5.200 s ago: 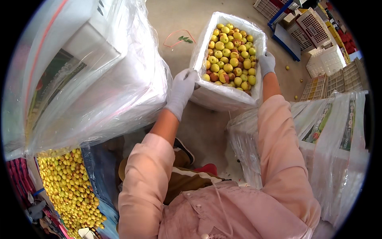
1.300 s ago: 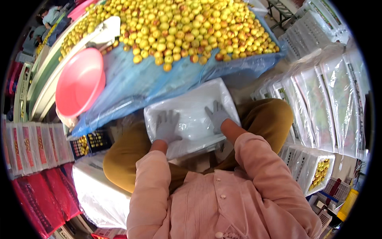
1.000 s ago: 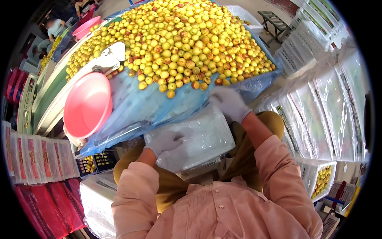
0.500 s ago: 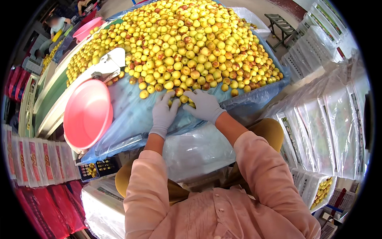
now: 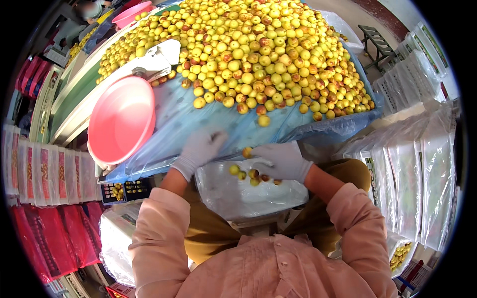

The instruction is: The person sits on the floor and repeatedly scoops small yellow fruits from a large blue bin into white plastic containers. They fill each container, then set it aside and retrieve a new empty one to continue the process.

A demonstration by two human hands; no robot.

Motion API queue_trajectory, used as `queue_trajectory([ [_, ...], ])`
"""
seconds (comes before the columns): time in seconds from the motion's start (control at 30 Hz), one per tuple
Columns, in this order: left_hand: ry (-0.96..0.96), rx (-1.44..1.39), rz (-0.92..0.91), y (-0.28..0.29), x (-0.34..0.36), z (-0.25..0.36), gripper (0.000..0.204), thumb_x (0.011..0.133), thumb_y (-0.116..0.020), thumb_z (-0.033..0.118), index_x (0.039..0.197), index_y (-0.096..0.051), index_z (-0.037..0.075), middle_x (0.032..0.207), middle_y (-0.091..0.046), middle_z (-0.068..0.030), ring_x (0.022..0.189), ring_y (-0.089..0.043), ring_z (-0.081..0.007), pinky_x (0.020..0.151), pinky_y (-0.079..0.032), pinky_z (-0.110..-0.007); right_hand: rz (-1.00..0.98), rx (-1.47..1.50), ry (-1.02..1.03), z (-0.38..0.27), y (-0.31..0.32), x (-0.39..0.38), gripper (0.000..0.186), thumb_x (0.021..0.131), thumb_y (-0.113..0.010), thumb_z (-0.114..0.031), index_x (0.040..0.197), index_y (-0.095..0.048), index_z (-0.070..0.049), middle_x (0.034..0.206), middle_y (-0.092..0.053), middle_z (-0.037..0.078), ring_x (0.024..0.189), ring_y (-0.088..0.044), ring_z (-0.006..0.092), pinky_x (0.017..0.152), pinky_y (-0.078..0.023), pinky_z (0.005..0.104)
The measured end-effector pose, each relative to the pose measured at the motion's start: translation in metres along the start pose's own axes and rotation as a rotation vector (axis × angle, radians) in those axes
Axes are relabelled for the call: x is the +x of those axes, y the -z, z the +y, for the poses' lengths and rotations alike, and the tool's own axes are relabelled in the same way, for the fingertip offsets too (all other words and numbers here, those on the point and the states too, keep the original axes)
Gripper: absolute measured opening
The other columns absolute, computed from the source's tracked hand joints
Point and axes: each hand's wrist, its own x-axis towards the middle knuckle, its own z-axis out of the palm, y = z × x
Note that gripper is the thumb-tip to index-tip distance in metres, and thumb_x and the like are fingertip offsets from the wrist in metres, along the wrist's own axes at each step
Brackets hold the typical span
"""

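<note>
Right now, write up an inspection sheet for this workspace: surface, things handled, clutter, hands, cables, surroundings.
Surface: blue plastic sheet under a large fruit pile.
Things handled: several small yellow-green and reddish fruits over the plastic-lined white box between the knees.
Clutter: pink basin at the sheet's left side.
Hands: both gloved; left hand above the sheet's near edge, fingers curled, slightly blurred; right hand over the box, one fruit at its fingertips, grip unclear.
Cables: nothing seen.
Surroundings: plastic-wrapped white crates right, folding stool beyond, red wrapped stack left.
</note>
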Motion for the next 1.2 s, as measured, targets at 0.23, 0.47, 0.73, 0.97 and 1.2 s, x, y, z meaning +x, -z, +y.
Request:
queue_trajectory([
  [0.23,-0.051,-0.143,0.518,0.016,0.070,-0.083,0.035,0.096,-0.070,0.032,0.125,-0.072,0.012,0.112,-0.073,-0.0197,0.100,-0.072,-0.0349,0.089,-0.056,-0.040,0.556,-0.308,-0.456,0.091,0.042,0.039,0.037,0.090,-0.074,-0.040,0.117,-0.072,-0.015,0.122,-0.065,0.016,0.104,-0.067,0.0371,0.089,-0.055,0.0448],
  [0.47,-0.177,-0.102,0.466,-0.042,0.093,-0.019,0.033,0.096,-0.069,0.034,0.120,-0.073,0.012,0.112,-0.072,-0.0180,0.102,-0.068,-0.0373,0.090,-0.054,-0.043,0.415,-0.202,-0.399,0.078,-0.001,0.073,0.042,0.089,-0.073,-0.045,0.122,-0.069,-0.020,0.124,-0.059,0.012,0.110,-0.063,0.0366,0.088,-0.056,0.0458],
  [0.73,-0.348,-0.030,0.354,-0.053,0.041,0.004,0.020,0.097,-0.065,0.025,0.108,-0.071,0.010,0.101,-0.069,-0.0153,0.093,-0.066,-0.0385,0.084,-0.053,-0.046,0.250,-0.073,-0.245,0.035,-0.016,0.049,0.041,0.087,-0.073,-0.039,0.123,-0.068,-0.019,0.123,-0.059,0.010,0.108,-0.064,0.0341,0.086,-0.057,0.0449],
  [0.97,-0.309,-0.080,0.056,-0.056,0.010,0.016,0.018,0.099,-0.060,0.020,0.102,-0.069,0.005,0.089,-0.069,-0.0161,0.085,-0.068,-0.0377,0.076,-0.054,-0.042,0.201,0.142,-0.242,0.029,-0.011,0.045,0.046,0.088,-0.072,-0.037,0.129,-0.064,-0.016,0.120,-0.067,0.015,0.107,-0.067,0.0353,0.090,-0.056,0.0455],
  [1.2,-0.235,-0.197,0.230,-0.031,0.028,-0.006,0.019,0.100,-0.057,0.018,0.107,-0.071,0.007,0.087,-0.069,-0.0172,0.083,-0.068,-0.0317,0.076,-0.053,-0.040,0.112,0.163,-0.075,0.019,-0.009,0.027,0.042,0.088,-0.073,-0.034,0.123,-0.067,-0.011,0.101,-0.071,0.014,0.094,-0.067,0.0372,0.083,-0.053,0.0466],
])
